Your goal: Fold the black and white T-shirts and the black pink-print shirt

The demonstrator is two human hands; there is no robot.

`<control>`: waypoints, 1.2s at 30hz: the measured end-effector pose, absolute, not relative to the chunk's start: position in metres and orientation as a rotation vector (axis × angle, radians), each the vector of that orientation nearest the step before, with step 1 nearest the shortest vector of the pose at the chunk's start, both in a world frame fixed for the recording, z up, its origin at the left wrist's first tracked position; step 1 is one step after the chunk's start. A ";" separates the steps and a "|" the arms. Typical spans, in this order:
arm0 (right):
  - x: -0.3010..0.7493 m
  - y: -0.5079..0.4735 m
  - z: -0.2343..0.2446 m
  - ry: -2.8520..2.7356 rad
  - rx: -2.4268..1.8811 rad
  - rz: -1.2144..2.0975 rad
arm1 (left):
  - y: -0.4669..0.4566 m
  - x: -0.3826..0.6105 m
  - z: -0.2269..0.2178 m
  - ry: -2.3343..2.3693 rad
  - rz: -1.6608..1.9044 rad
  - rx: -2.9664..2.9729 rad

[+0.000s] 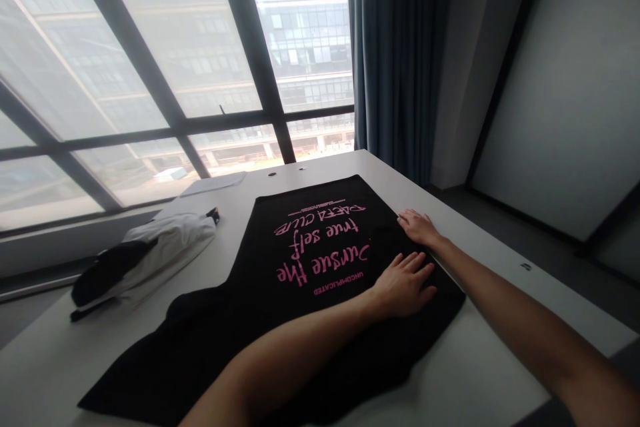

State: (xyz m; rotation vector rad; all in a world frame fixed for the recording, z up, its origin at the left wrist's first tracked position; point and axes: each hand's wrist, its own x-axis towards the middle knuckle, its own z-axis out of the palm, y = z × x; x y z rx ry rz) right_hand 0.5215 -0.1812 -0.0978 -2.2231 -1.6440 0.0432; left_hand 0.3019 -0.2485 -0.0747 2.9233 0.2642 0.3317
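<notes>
A black T-shirt (240,340) with pink lettering lies spread on the white table, its print upside down from where I look. My left hand (406,283) rests flat on the shirt to the right of the lettering, fingers stretched out. Farther off, my right hand (417,225) lies along the shirt's right edge, palm down with the fingers extended. Neither hand grips the cloth. The near part of the shirt is partly hidden under my left forearm.
A crumpled white and black garment (165,240) lies on the table (500,280) to the left. Behind it is a flat white sheet-like item (213,184). Large windows (175,27) stand beyond the table, with a blue curtain (395,67) at their right.
</notes>
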 end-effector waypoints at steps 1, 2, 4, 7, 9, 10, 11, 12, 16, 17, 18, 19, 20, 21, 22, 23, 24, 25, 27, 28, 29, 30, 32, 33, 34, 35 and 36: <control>0.521 -0.181 -0.098 -1.643 -2.224 0.042 | -0.248 0.302 -0.075 0.263 0.330 2.925; 0.521 -0.181 -0.098 -1.643 -2.225 0.042 | -0.248 0.302 -0.075 0.264 0.327 2.926; 0.521 -0.181 -0.098 -1.643 -2.224 0.041 | -0.248 0.302 -0.076 0.271 0.324 2.924; 0.520 -0.182 -0.098 -1.641 -2.221 0.040 | -0.248 0.302 -0.076 0.269 0.325 2.916; 0.520 -0.182 -0.098 -1.638 -2.221 0.041 | -0.247 0.302 -0.075 0.263 0.327 2.912; 0.520 -0.182 -0.098 -1.637 -2.220 0.042 | -0.247 0.302 -0.075 0.262 0.327 2.911; 0.520 -0.182 -0.097 -1.637 -2.219 0.043 | -0.248 0.302 -0.075 0.263 0.325 2.910; 0.520 -0.182 -0.097 -1.637 -2.217 0.044 | -0.248 0.302 -0.075 0.262 0.322 2.909; 0.520 -0.183 -0.097 -1.641 -2.211 0.045 | -0.248 0.302 -0.074 0.262 0.312 2.907; 0.520 -0.183 -0.096 -1.641 -2.212 0.045 | -0.248 0.301 -0.073 0.265 0.311 2.907; 0.520 -0.183 -0.096 -1.641 -2.213 0.045 | -0.248 0.301 -0.073 0.270 0.311 2.908; 0.519 -0.183 -0.096 -1.641 -2.214 0.046 | -0.248 0.301 -0.073 0.273 0.309 2.909; 0.519 -0.184 -0.095 -1.641 -2.215 0.046 | -0.248 0.301 -0.073 0.274 0.305 2.911; 0.519 -0.184 -0.095 -1.642 -2.215 0.047 | -0.248 0.301 -0.073 0.274 0.302 2.912; 0.519 -0.184 -0.095 -1.642 -2.216 0.047 | -0.248 0.301 -0.072 0.272 0.300 2.914; 0.519 -0.184 -0.095 -1.642 -2.217 0.047 | -0.248 0.301 -0.072 0.270 0.299 2.915; 0.520 -0.183 -0.096 -1.641 -2.218 0.047 | -0.248 0.301 -0.072 0.268 0.298 2.915; 0.520 -0.183 -0.096 -1.640 -2.220 0.048 | -0.248 0.301 -0.073 0.265 0.299 2.916; 0.520 -0.183 -0.096 -1.638 -2.222 0.047 | -0.248 0.302 -0.073 0.261 0.308 2.915; 0.520 -0.183 -0.096 -1.638 -2.222 0.047 | -0.248 0.302 -0.073 0.258 0.314 2.915; 0.520 -0.183 -0.096 -1.638 -2.222 0.045 | -0.248 0.302 -0.074 0.257 0.320 2.916; 0.520 -0.182 -0.097 -1.636 -2.222 0.042 | -0.248 0.302 -0.074 0.257 0.323 2.917; 0.520 -0.182 -0.097 -1.633 -2.224 0.037 | -0.248 0.302 -0.075 0.264 0.318 2.919; 0.520 -0.182 -0.097 -1.631 -2.225 0.036 | -0.248 0.302 -0.074 0.268 0.314 2.919; 0.520 -0.182 -0.098 -1.629 -2.226 0.037 | -0.248 0.302 -0.074 0.272 0.312 2.918; 0.520 -0.182 -0.098 -1.628 -2.228 0.038 | -0.248 0.302 -0.074 0.275 0.313 2.916; 0.520 -0.182 -0.098 -1.628 -2.229 0.039 | -0.248 0.302 -0.073 0.274 0.317 2.915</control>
